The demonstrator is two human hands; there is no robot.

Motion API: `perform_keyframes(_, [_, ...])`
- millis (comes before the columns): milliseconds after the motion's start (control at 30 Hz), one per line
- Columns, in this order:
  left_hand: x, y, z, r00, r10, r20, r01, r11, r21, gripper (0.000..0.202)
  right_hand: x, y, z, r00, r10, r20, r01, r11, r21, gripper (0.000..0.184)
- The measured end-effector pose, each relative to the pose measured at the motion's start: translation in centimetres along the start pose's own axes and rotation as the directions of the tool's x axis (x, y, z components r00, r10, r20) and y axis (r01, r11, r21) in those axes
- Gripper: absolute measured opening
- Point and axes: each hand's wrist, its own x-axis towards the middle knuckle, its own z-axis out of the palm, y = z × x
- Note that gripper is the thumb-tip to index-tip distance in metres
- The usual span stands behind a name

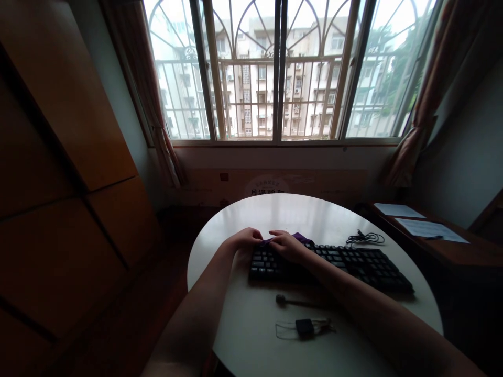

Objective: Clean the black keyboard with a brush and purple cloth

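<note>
A black keyboard [353, 264] lies across a round white table [251, 324]. Both my hands rest over its left end. My left hand [245, 239] is curled at the keyboard's far left corner. My right hand [288, 245] lies on the keys beside it. Between them they pinch a purple cloth [302, 237] that shows at the keyboard's back edge. How much of the cloth lies under the hands is hidden.
A small brush [293, 301] and a black wire keycap puller [305, 328] lie in front of the keyboard. A coiled black cable [364, 239] sits behind it. Papers [428, 229] lie on a wooden desk at right. A wooden cabinet [58, 183] stands left, below a barred window [281, 68].
</note>
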Motion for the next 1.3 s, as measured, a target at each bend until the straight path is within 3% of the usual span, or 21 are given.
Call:
perform_keyframes(200, [0.3,-0.3,-0.1,1.0,0.001,0.014,-0.001,0.999,0.047,0.038,-0.3,0.0,-0.3,1.0,0.017,-0.026,-0.016,0.999,0.037,0.027])
perform_keyframes(500, [0.4,-0.3,0.4,1.0,0.009,0.01,-0.008,1.0,-0.028,0.037,-0.4,1.1,0.6,0.982,-0.191,-0.011,0.191,0.982,-0.008,0.026])
perform_keyframes(733, [0.4,-0.1,0.3,0.999,0.007,0.041,-0.005,0.999,-0.038,0.037,-0.9,-0.2,0.1,0.981,-0.193,-0.011,0.192,0.978,-0.078,0.029])
perform_keyframes(967, [0.5,-0.3,0.4,1.0,0.0,-0.002,0.0,1.0,-0.027,0.039,-1.8,-1.1,-0.7,0.929,-0.36,-0.085,0.343,0.925,-0.161,0.022])
perform_keyframes(1300, [0.4,0.5,0.1,0.999,-0.006,0.047,0.004,0.999,0.042,0.042,-1.7,-0.9,-0.5,0.941,-0.316,-0.125,0.29,0.938,-0.191,0.018])
